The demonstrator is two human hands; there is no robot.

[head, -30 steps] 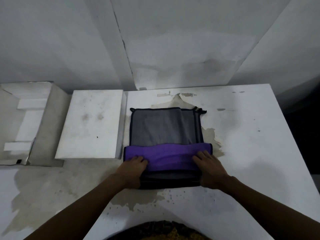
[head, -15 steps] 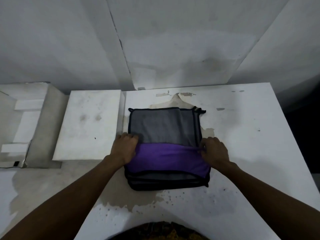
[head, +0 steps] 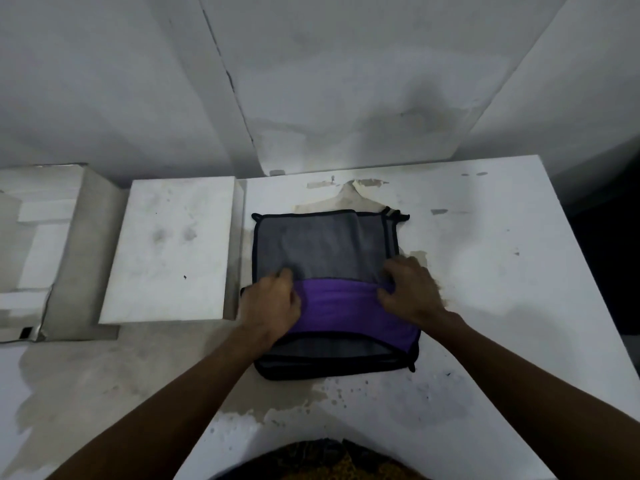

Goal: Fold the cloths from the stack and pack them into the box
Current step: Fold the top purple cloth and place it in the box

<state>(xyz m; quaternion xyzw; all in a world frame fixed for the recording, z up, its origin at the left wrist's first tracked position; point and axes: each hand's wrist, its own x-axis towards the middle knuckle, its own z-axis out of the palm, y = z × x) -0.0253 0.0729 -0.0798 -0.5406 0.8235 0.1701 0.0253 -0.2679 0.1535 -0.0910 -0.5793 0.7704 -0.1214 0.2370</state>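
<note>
A stack of grey cloths with black edging lies on the white table. The top cloth is folded toward the far side, so its purple underside shows as a band across the near half. My left hand grips the purple fold at its left end, fingers curled over the edge. My right hand grips the fold at its right end. A white box stands open at the far left, and its inside looks bare.
A flat white lid or slab lies between the open box and the cloth stack. The table surface is stained and peeling in front. A white wall rises right behind the table. The table's right edge drops off into a dark area.
Both hands have carried the purple fold away from me, from the near edge of the stack toward its middle. More purple shows and less grey of the top cloth.
</note>
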